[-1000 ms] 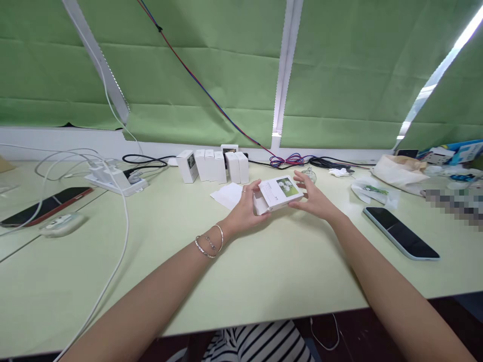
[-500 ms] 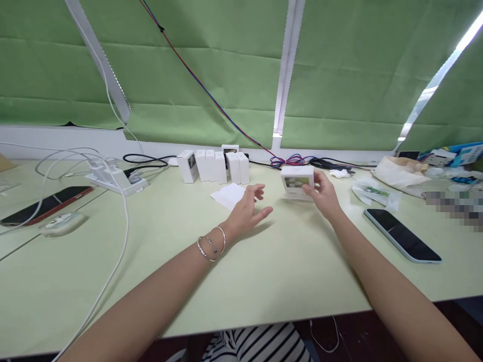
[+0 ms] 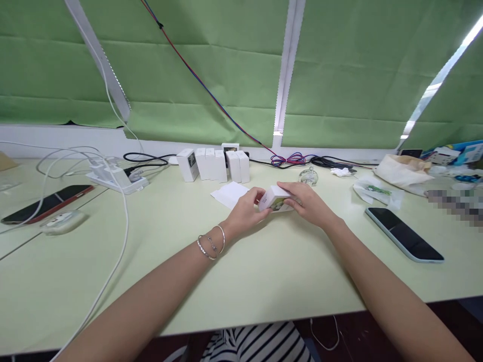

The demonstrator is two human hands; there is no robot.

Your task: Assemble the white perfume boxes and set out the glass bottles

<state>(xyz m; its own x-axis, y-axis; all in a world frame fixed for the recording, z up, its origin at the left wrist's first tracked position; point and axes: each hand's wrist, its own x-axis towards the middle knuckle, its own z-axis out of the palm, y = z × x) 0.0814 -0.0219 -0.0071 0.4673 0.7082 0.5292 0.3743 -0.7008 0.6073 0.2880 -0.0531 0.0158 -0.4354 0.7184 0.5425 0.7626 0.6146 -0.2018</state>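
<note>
A small white box (image 3: 278, 197) with a picture on its side is tilted between my two hands, just over the table. My left hand (image 3: 247, 210) grips its left end, thumb in front and fingers behind. On the right end, my right hand (image 3: 307, 203) has its fingers over the top and the thumb against the front. White paper sheets (image 3: 228, 194) lie flat just beyond my left hand. Behind my right hand stands a small clear glass bottle (image 3: 308, 176). Several similar white boxes (image 3: 206, 165) stand in a row at the back.
A power strip (image 3: 118, 180) with plugs and a white cable lies at left, near a dark phone (image 3: 45, 203) and a pale case (image 3: 63, 222). At right are another phone (image 3: 403, 235), a clear packet (image 3: 377, 192) and a cloth bag (image 3: 402, 172). Cables (image 3: 290, 160) run along the back.
My right hand has brought the white box left and nearer, tilting it. My left hand has closed on its left end. The glass bottle behind it has come into sight.
</note>
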